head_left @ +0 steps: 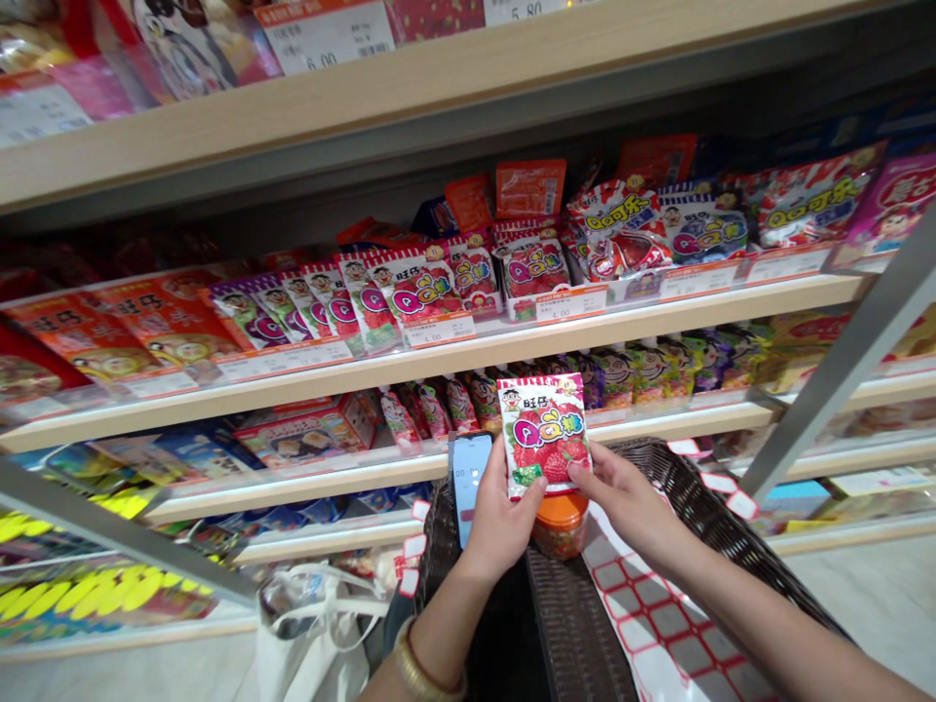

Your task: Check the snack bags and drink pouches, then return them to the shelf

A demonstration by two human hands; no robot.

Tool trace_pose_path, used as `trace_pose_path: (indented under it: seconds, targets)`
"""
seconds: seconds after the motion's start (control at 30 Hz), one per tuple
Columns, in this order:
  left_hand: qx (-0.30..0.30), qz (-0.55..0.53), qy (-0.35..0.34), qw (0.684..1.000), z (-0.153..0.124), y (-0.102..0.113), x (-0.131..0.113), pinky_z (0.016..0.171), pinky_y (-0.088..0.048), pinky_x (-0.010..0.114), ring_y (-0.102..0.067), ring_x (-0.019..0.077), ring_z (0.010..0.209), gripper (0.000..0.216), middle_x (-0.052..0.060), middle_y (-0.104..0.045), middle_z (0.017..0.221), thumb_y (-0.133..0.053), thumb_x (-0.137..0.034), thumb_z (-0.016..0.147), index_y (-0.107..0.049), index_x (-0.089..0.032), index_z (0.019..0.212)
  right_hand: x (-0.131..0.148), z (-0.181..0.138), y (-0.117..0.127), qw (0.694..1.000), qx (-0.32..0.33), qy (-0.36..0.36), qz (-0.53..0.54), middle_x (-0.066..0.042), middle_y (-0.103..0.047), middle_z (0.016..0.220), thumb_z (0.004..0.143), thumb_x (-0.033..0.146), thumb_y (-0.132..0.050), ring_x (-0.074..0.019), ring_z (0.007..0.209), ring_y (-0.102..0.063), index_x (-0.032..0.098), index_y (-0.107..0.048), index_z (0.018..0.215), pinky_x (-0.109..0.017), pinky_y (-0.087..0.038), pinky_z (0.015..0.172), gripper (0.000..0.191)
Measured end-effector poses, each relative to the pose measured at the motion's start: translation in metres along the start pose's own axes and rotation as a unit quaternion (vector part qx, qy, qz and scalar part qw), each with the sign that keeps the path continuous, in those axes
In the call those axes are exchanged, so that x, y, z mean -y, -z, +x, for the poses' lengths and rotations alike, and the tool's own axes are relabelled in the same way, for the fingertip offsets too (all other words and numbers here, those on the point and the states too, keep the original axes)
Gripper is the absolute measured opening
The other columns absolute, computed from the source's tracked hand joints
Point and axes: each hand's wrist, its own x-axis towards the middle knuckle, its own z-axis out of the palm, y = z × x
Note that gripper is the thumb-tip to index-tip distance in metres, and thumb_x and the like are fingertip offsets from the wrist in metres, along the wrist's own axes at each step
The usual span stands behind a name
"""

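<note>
A gummy candy bag with strawberries printed on it is held upright, its front towards me. My left hand grips its lower left edge with the thumb on the front. On the lower right corner, my right hand pinches the bag between thumb and fingers. Below the bag sits a jar with an orange lid, partly covered by my hands and the bag. A phone with a lit screen stands just left of my left hand. Around these is a dark woven basket.
A middle shelf carries rows of similar gummy bags and orange snack packs. Lower shelves hold pouches and boxes. A white tote bag is at lower left. Slanted metal posts frame both sides. Sticker sheets lie in the basket.
</note>
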Motion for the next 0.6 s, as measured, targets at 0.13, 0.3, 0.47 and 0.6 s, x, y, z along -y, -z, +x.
trace_pose_path:
  seconds: [0.13, 0.3, 0.47, 0.6]
  targets:
    - [0.0, 0.008, 0.002, 1.0, 0.0, 0.0, 0.0, 0.109, -0.043, 0.038, -0.057, 0.0253, 0.125, 0.061, 0.011, -0.058, 0.137, -0.07, -0.021, 0.078, -0.046, -0.021, 0.135, -0.002, 0.0, 0.001, 1.0, 0.004, 0.002, 0.005, -0.006, -0.077, 0.103, 0.075, 0.051, -0.074, -0.0281, 0.1, -0.07, 0.024, -0.068, 0.11, -0.045, -0.055, 0.091, 0.044]
    - [-0.002, 0.018, 0.003, 1.0, 0.0, 0.001, -0.001, 0.109, -0.043, 0.038, -0.057, 0.0256, 0.125, 0.063, 0.011, -0.059, 0.137, -0.071, -0.023, 0.078, -0.046, -0.02, 0.136, -0.005, 0.001, 0.002, 1.0, -0.002, 0.004, 0.006, -0.007, -0.076, 0.109, 0.076, 0.051, -0.073, -0.0279, 0.1, -0.071, 0.024, -0.067, 0.109, -0.045, -0.055, 0.091, 0.043]
    - [-0.017, 0.0, 0.005, 1.0, 0.001, -0.002, 0.001, 0.109, -0.044, 0.039, -0.057, 0.0259, 0.126, 0.062, 0.012, -0.058, 0.138, -0.07, -0.027, 0.079, -0.046, -0.021, 0.136, -0.008, -0.001, 0.0, 0.999, -0.029, 0.014, 0.027, -0.007, -0.075, 0.108, 0.075, 0.05, -0.074, -0.0274, 0.099, -0.071, 0.024, -0.062, 0.107, -0.044, -0.056, 0.088, 0.043]
    - [-0.049, -0.039, 0.026, 0.998, 0.0, -0.008, 0.005, 0.099, -0.053, 0.039, -0.059, 0.0255, 0.121, 0.065, 0.014, -0.054, 0.139, -0.069, -0.027, 0.079, -0.042, -0.023, 0.137, -0.011, -0.002, -0.004, 0.994, -0.097, 0.037, 0.039, -0.007, -0.075, 0.106, 0.075, 0.054, -0.073, -0.0272, 0.097, -0.072, 0.025, -0.055, 0.105, -0.043, -0.059, 0.083, 0.046]
